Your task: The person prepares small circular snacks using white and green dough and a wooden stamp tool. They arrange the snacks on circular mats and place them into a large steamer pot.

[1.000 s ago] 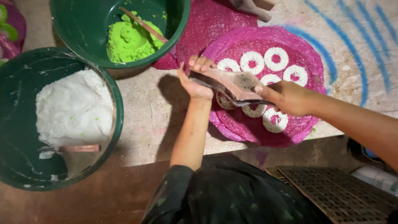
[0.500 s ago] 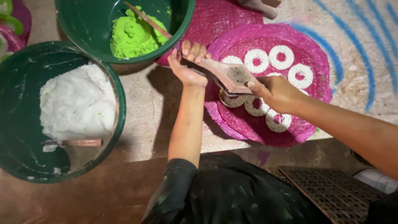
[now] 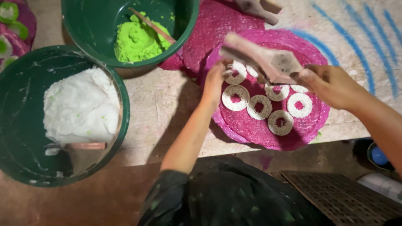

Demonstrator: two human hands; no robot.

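Since the earlier frames the wooden mould (image 3: 268, 60) is being raised higher over the magenta tray (image 3: 251, 129), which is carrying white rings (image 3: 235, 97); the right hand (image 3: 331, 86) is closing round its near end, the left hand (image 3: 215, 79) is touching its underside, fingers loosely curled; one green bucket (image 3: 83, 25) is holding green powder (image 3: 138, 39), another (image 3: 16, 138) white powder (image 3: 81, 106).

head view | looks steeply down from above | close over pink tray (image 3: 310, 129) and green buckets (image 3: 121, 113) | single view
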